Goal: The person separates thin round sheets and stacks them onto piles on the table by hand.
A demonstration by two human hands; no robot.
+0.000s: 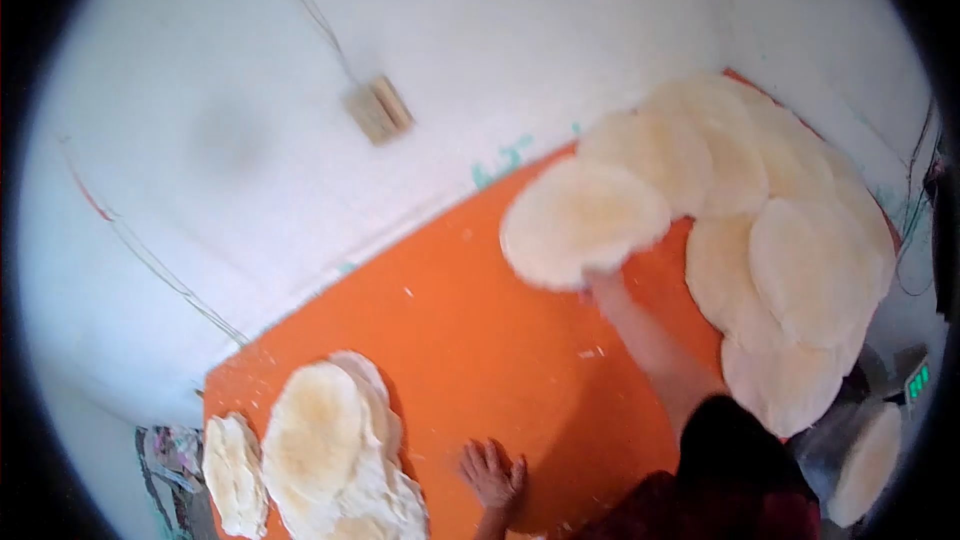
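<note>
My right hand (600,283) reaches across the orange table (470,310) to the near edge of a round flatbread (580,223); its fingers are blurred and partly hidden at that edge, closed on the bread. Beside and behind it, several overlapping round flatbreads (810,270) cover the table's right end. My left hand (491,475) lies palm down on the table near the bottom, fingers spread, holding nothing. Left of it is a pile of flatbreads (318,430) on pale, wrinkled cloth or dough.
Another pale folded piece (235,475) lies at the table's left end. Behind the table stands a white wall (300,190) with a socket box (378,110) and hanging wires. At the lower right are a round pale piece (866,465) and a green-lit display (917,381).
</note>
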